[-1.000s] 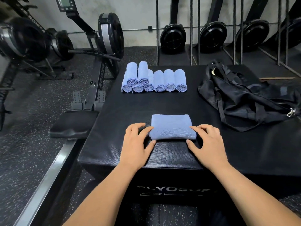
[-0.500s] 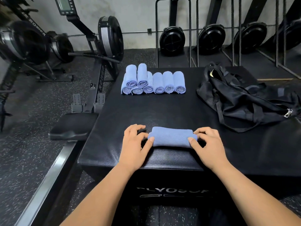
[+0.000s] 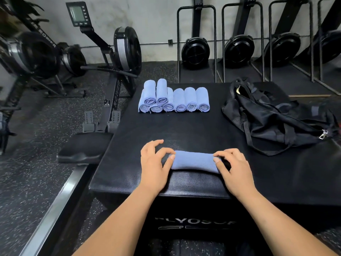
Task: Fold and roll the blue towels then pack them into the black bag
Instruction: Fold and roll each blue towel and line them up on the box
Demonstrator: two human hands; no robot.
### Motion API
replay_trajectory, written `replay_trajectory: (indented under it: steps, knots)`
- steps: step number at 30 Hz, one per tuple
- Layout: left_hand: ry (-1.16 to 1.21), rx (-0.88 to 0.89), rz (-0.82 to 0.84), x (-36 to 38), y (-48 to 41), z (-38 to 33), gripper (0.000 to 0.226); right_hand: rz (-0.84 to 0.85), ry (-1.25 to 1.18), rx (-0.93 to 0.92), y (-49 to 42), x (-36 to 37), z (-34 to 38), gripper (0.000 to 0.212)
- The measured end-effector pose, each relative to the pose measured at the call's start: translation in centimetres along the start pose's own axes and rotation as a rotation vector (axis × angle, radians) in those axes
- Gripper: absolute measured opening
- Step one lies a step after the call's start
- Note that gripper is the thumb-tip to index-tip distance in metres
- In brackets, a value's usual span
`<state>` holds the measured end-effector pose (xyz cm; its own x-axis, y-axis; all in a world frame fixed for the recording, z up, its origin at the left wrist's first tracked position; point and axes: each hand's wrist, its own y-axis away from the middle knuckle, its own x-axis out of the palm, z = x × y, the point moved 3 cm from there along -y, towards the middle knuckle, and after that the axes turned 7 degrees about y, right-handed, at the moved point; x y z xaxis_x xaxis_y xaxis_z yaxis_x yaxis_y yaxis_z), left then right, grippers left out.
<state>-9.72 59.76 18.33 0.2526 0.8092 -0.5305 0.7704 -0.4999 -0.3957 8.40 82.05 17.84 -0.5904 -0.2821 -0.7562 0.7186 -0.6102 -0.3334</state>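
Observation:
A blue towel [image 3: 194,161] lies as a tight roll near the front of the black padded box [image 3: 203,130]. My left hand [image 3: 154,163] pinches its left end with curled fingers. My right hand [image 3: 233,165] grips the right end the same way. Several rolled blue towels [image 3: 174,99] sit in a row at the back of the box, two stacked on top at the left. The black bag [image 3: 276,117] lies crumpled at the right, its zipper pull showing.
A rowing machine [image 3: 114,58] with its seat [image 3: 83,150] stands just left of the box. Upright rowers on racks [image 3: 239,50] line the wall behind. Speckled rubber floor lies to the left.
The towel went from a flat fold to a narrow roll as both hands rolled it away from me. My fingers have curled onto its ends.

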Motion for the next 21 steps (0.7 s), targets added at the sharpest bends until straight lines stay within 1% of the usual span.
replay_trajectory:
  steps: [2, 3, 6, 8, 10, 13, 16, 21]
  knots:
    - [-0.060, 0.002, -0.034, 0.4, -0.3, 0.0, 0.011, -0.003, 0.041, 0.000, 0.1, 0.0, 0.3, 0.013]
    - [-0.079, -0.003, -0.036, 0.4, -0.4, 0.0, 0.015, 0.005, 0.062, -0.006, 0.1, -0.1, 0.5, 0.014]
    - [-0.109, -0.003, 0.049, 0.5, -0.4, 0.5, 0.036, 0.056, 0.113, -0.012, -0.1, 0.0, 0.5, 0.020]
    - [-0.122, -0.024, 0.090, 0.5, -0.7, 0.6, 0.043, 0.070, 0.122, 0.009, -0.2, 0.1, 0.3, 0.025]
    - [-0.125, -0.080, 0.106, 0.4, -1.5, 0.4, 0.042, 0.076, 0.103, 0.037, -0.4, 0.2, 0.2, 0.027]
    - [-0.234, -0.123, 0.097, 0.5, -2.9, -0.6, 0.036, 0.086, 0.062, 0.066, -0.6, 0.0, 0.4, 0.024]
    - [-0.324, -0.209, 0.085, 0.2, -3.7, -1.9, 0.043, 0.142, 0.045, 0.124, -1.1, -0.4, 0.7, 0.018]
    - [-0.245, -0.367, 0.105, -0.7, -3.7, -2.7, 0.052, 0.304, 0.179, 0.165, -2.7, -1.3, 2.5, 0.017]
